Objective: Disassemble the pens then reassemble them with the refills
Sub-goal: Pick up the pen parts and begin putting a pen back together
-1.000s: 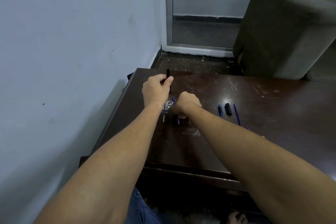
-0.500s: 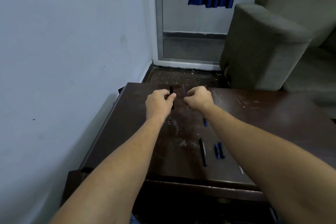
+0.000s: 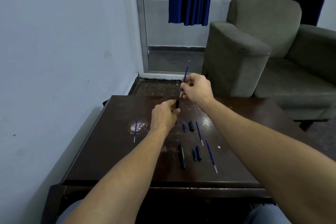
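Scuffed dark tabletop [image 3: 112, 160] by a pale wall: left hand [image 3: 163, 115] grips a black barrel [image 3: 177, 104] near upright, right hand [image 3: 197, 88] just above it pinches a slanted blue refill [image 3: 185, 72]; the thin refill may miss the barrel's mouth and bend if pushed off-axis.

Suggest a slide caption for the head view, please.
Right hand holds blue refill above black barrel in left hand.

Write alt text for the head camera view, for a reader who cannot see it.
A person's right hand pinches a thin blue refill, tilted upward, close to a black pen barrel gripped by the left hand, over a dark wooden table. Three more refills, another black barrel and small pen pieces lie loose on it.
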